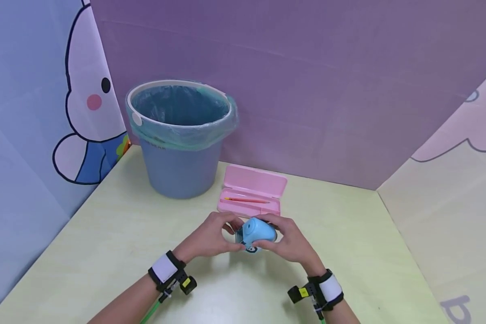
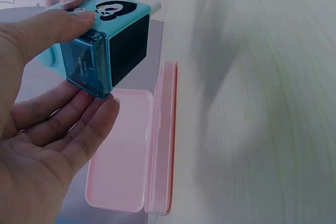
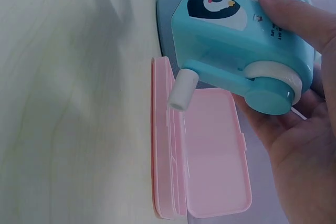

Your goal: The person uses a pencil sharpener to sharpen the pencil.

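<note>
A light blue hand-crank pencil sharpener (image 1: 259, 229) is held above the table between both hands. My right hand (image 1: 289, 240) grips its body near the crank end, thumb on the face with a cartoon print. The crank (image 3: 220, 78) with its white knob shows in the right wrist view. At the other end, my left hand (image 1: 210, 236) pinches the sharpener around its see-through shavings drawer (image 2: 86, 64), thumb on one side and fingertips on the other. The drawer sits in the body; its contents are too dark to tell.
Just beyond the hands lies an open pink pencil case (image 1: 255, 180) with a red pencil (image 1: 247, 200) inside. A blue bin (image 1: 180, 168) lined with a bag (image 1: 186, 137) stands at the back left. Printed cloth walls (image 1: 308, 90) border the table (image 1: 340, 234).
</note>
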A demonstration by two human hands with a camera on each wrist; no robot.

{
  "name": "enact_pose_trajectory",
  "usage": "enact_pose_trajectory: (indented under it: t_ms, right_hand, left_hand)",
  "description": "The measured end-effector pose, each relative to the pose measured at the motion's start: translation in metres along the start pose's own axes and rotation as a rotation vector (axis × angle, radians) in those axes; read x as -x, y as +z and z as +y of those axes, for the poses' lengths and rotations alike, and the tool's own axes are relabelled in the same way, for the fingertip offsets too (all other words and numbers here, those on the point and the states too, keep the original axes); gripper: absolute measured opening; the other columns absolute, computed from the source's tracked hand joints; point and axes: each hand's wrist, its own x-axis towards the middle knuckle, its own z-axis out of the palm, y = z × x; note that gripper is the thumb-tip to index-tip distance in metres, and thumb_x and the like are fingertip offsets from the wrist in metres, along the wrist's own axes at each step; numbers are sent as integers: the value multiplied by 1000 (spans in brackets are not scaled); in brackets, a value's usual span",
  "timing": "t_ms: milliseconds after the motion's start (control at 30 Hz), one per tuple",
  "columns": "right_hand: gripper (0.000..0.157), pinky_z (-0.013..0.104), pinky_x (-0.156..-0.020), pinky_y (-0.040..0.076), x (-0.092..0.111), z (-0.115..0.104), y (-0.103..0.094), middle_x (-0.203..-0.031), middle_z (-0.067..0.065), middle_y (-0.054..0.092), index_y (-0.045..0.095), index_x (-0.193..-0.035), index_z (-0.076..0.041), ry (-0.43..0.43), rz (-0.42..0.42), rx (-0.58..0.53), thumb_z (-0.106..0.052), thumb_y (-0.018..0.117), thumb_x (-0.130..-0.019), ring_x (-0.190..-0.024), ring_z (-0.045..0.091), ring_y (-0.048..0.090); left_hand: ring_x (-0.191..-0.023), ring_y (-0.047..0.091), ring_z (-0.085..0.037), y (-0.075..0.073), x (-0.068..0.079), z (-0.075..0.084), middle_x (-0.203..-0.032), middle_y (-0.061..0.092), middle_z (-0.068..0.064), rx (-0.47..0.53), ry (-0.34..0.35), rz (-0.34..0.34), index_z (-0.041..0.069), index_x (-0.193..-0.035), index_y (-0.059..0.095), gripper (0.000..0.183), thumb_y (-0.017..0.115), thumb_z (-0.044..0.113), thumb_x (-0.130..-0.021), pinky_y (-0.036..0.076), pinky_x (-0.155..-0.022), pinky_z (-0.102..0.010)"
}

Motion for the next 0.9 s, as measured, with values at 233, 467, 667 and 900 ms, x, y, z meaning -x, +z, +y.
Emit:
enact_pose_trajectory:
  t_ms: [233, 467, 667, 900]
  right_hand:
    - [53, 32, -92, 58, 1, -2, -3, -126, 1, 72, 66, -133, -18, -44, -16, -12, -24, 86, -84, -109, 16, 68]
    - [53, 32, -91, 58, 4, -3, -6, -125, 1, 72, 66, -133, -17, -50, -13, -9, -24, 86, -85, -108, 15, 68]
    - [54, 31, -90, 57, 5, -2, -7, -125, 1, 72, 66, -134, -17, -45, -10, 0, -22, 86, -84, -106, 14, 68]
    - [54, 32, -91, 57, 3, -2, -7, -124, -1, 72, 66, -133, -18, -49, -5, 20, -26, 87, -83, -107, 14, 68]
  left_hand:
    - [-90, 67, -14, -2, -2, -2, -99, 71, 3, 6, 17, -26, 12, -109, 72, 39, 90, 25, -77, 59, -88, -45]
    - [-90, 67, -14, -3, -3, 1, -98, 71, 3, 17, 31, -32, 13, -108, 72, 38, 91, 23, -77, 59, -87, -40]
    - [-90, 68, -18, -3, -4, 2, -100, 71, 4, 1, 27, -44, 12, -109, 72, 38, 90, 24, -77, 57, -83, -26]
    - [-89, 67, -15, -6, -3, 0, -101, 72, 1, 8, 23, -31, 11, -108, 72, 38, 90, 22, -77, 60, -85, -40]
